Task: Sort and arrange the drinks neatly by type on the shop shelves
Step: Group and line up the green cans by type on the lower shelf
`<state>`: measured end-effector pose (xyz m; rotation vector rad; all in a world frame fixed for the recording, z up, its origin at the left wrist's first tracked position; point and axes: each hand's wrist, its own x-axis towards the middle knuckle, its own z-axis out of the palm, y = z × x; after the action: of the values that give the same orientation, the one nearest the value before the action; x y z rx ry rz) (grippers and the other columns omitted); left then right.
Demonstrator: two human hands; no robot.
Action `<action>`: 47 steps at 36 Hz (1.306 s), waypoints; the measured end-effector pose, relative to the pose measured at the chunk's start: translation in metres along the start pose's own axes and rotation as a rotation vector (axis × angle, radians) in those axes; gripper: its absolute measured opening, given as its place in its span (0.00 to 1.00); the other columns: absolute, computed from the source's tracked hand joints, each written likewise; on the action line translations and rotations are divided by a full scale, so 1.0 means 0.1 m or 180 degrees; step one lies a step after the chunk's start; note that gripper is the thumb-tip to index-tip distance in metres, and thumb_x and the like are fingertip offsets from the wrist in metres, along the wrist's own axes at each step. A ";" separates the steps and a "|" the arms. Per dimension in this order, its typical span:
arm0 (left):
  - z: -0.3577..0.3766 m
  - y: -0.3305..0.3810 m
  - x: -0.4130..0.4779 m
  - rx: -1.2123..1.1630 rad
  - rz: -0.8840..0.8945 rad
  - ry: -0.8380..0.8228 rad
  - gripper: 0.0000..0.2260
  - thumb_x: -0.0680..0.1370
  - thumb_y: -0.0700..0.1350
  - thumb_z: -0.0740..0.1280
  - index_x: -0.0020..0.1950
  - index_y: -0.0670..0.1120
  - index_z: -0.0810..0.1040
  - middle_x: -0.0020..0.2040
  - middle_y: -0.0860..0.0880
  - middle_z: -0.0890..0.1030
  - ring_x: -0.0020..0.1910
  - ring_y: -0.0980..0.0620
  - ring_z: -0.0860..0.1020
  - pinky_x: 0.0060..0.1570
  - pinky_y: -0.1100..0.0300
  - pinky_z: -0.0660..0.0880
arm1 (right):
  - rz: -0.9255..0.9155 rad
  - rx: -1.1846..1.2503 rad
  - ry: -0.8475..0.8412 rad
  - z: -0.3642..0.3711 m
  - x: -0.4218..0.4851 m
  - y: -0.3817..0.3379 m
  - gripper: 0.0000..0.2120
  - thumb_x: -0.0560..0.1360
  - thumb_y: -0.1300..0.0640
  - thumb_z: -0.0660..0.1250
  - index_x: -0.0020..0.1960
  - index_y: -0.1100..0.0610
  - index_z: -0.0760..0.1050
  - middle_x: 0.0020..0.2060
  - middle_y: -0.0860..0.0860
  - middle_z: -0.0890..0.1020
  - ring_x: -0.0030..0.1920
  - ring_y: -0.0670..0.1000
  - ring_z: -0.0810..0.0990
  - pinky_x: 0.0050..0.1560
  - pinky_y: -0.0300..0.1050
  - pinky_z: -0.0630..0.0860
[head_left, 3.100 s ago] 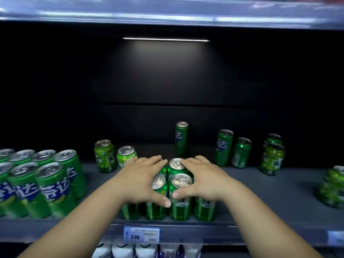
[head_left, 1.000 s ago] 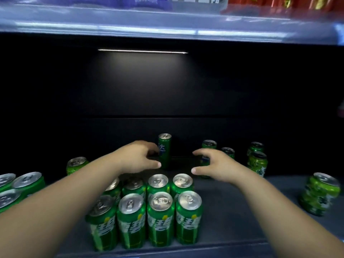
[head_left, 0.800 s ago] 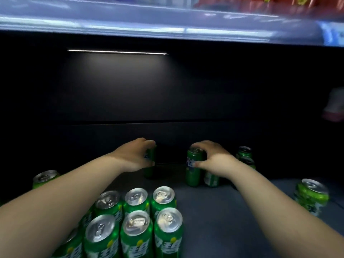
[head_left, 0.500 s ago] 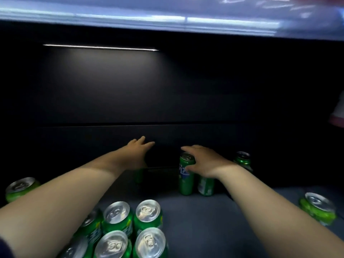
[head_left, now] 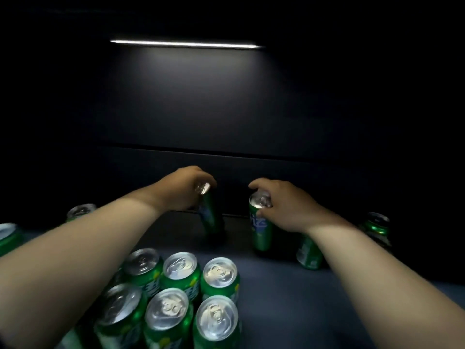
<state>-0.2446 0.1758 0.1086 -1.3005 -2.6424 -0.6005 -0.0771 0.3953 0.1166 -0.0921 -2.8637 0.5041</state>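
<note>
Deep on the dark shelf (head_left: 289, 293), my left hand (head_left: 180, 188) grips the top of a slim green can (head_left: 210, 217), which leans to the left. My right hand (head_left: 284, 205) grips the rim of a second slim green can (head_left: 261, 227) with blue lettering, standing about upright. Another green can (head_left: 309, 253) stands just behind and below my right wrist. A tight block of several green cans (head_left: 176, 295) with silver lids fills the front centre-left of the shelf.
More green cans stand at the far left (head_left: 81, 212) and left edge (head_left: 7, 238), and a rounder green can (head_left: 377, 227) at the right. The black back wall (head_left: 226, 109) carries a light strip (head_left: 186, 44). Bare shelf lies at the front right.
Both hands reached from the front block to the back of the shelf. The left hand has closed on the slim can and tipped it; the right hand keeps its grip on the other can.
</note>
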 end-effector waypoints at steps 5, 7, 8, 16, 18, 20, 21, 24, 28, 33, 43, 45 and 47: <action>-0.75 -0.01 -0.32 0.0019 0.0172 0.0177 0.25 0.65 0.36 0.79 0.56 0.58 0.82 0.52 0.52 0.77 0.46 0.55 0.77 0.49 0.58 0.75 | -0.0390 0.0108 0.0403 -0.28 -0.01 -0.64 0.29 0.70 0.56 0.76 0.68 0.42 0.72 0.64 0.43 0.79 0.64 0.48 0.78 0.64 0.47 0.74; -1.09 0.00 -0.49 0.0106 0.0180 0.0190 0.25 0.66 0.38 0.79 0.56 0.61 0.81 0.52 0.54 0.76 0.45 0.59 0.75 0.50 0.59 0.74 | -0.0578 0.0229 0.0577 -0.39 -0.02 -0.96 0.26 0.71 0.56 0.75 0.65 0.41 0.73 0.61 0.41 0.80 0.61 0.46 0.78 0.63 0.47 0.75; -1.24 0.00 -0.59 0.0173 0.0135 0.0191 0.24 0.67 0.39 0.79 0.57 0.61 0.81 0.53 0.54 0.76 0.46 0.58 0.75 0.52 0.60 0.73 | -0.0668 0.0297 0.0661 -0.43 -0.02 -1.12 0.25 0.71 0.56 0.75 0.64 0.41 0.73 0.60 0.40 0.80 0.59 0.45 0.78 0.62 0.46 0.75; -2.16 -0.33 -1.45 0.0326 0.0094 0.0256 0.25 0.69 0.42 0.79 0.63 0.58 0.80 0.55 0.55 0.77 0.49 0.57 0.78 0.48 0.69 0.72 | -0.1119 0.0592 0.0728 -0.44 -0.02 -2.39 0.26 0.69 0.45 0.73 0.66 0.41 0.73 0.59 0.40 0.81 0.59 0.44 0.80 0.63 0.48 0.77; -2.28 -0.46 -1.64 0.0266 0.0156 0.0230 0.25 0.69 0.41 0.79 0.64 0.56 0.80 0.55 0.56 0.78 0.47 0.64 0.77 0.46 0.77 0.69 | -0.1247 0.0913 0.0666 -0.30 -0.03 -2.64 0.26 0.67 0.47 0.73 0.64 0.42 0.74 0.58 0.40 0.81 0.58 0.41 0.80 0.63 0.49 0.77; -2.35 -0.58 -1.80 0.0288 0.0208 0.0120 0.25 0.70 0.41 0.79 0.65 0.54 0.80 0.55 0.56 0.78 0.49 0.67 0.76 0.47 0.78 0.67 | -0.1276 0.1116 0.0557 -0.14 -0.05 -2.82 0.24 0.66 0.48 0.74 0.61 0.39 0.74 0.56 0.41 0.82 0.57 0.41 0.81 0.62 0.51 0.78; -2.37 -0.64 -1.87 0.0286 0.0227 0.0051 0.25 0.70 0.41 0.79 0.64 0.54 0.80 0.55 0.56 0.78 0.50 0.65 0.77 0.50 0.76 0.69 | -0.1268 0.1188 0.0492 -0.05 -0.06 -2.90 0.23 0.66 0.49 0.75 0.59 0.39 0.74 0.55 0.42 0.82 0.56 0.42 0.82 0.61 0.54 0.79; -2.37 -0.79 -2.07 0.0266 0.0283 -0.0182 0.24 0.69 0.42 0.79 0.63 0.56 0.81 0.54 0.57 0.77 0.54 0.58 0.77 0.58 0.61 0.73 | -0.1224 0.1298 0.0331 0.19 -0.11 -3.11 0.22 0.66 0.50 0.75 0.58 0.38 0.73 0.54 0.43 0.83 0.55 0.47 0.83 0.58 0.58 0.79; -2.22 -0.96 -2.20 0.0334 0.0366 -0.0408 0.24 0.69 0.45 0.79 0.62 0.59 0.80 0.55 0.55 0.77 0.55 0.55 0.75 0.59 0.53 0.73 | -0.1065 0.1132 0.0204 0.46 -0.19 -3.32 0.22 0.69 0.53 0.77 0.59 0.40 0.73 0.56 0.43 0.82 0.55 0.45 0.82 0.58 0.55 0.79; -1.94 -1.16 -2.24 0.0398 0.0509 -0.0628 0.19 0.68 0.45 0.79 0.56 0.55 0.80 0.53 0.54 0.77 0.54 0.53 0.76 0.57 0.49 0.74 | -0.0747 0.0908 0.0002 0.76 -0.28 -3.47 0.21 0.72 0.54 0.77 0.60 0.41 0.73 0.55 0.40 0.80 0.51 0.40 0.80 0.52 0.43 0.79; -1.55 -1.53 -2.20 0.0182 0.0379 -0.0868 0.27 0.65 0.45 0.79 0.61 0.59 0.78 0.54 0.59 0.78 0.53 0.57 0.77 0.57 0.52 0.76 | -0.0316 0.0769 -0.0254 1.34 -0.27 -3.49 0.21 0.70 0.51 0.76 0.58 0.38 0.71 0.56 0.42 0.80 0.58 0.45 0.78 0.60 0.52 0.77; -1.52 -1.58 -2.19 0.0194 0.0400 -0.0898 0.27 0.64 0.47 0.80 0.61 0.59 0.78 0.54 0.59 0.79 0.53 0.57 0.78 0.56 0.52 0.76 | -0.0267 0.0823 -0.0261 1.40 -0.26 -3.48 0.22 0.71 0.52 0.76 0.59 0.39 0.71 0.57 0.41 0.80 0.58 0.44 0.78 0.61 0.51 0.76; -1.48 -1.62 -2.18 0.0219 0.0391 -0.0936 0.26 0.63 0.49 0.80 0.59 0.61 0.78 0.52 0.59 0.80 0.50 0.58 0.78 0.54 0.52 0.77 | -0.0236 0.0944 -0.0275 1.45 -0.26 -3.49 0.22 0.72 0.54 0.76 0.61 0.41 0.72 0.57 0.41 0.80 0.58 0.43 0.78 0.62 0.48 0.76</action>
<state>-0.2450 -0.1320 0.1325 -1.6267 -2.7493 -0.3191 -0.0938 0.0174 0.0981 0.0882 -2.8241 0.9295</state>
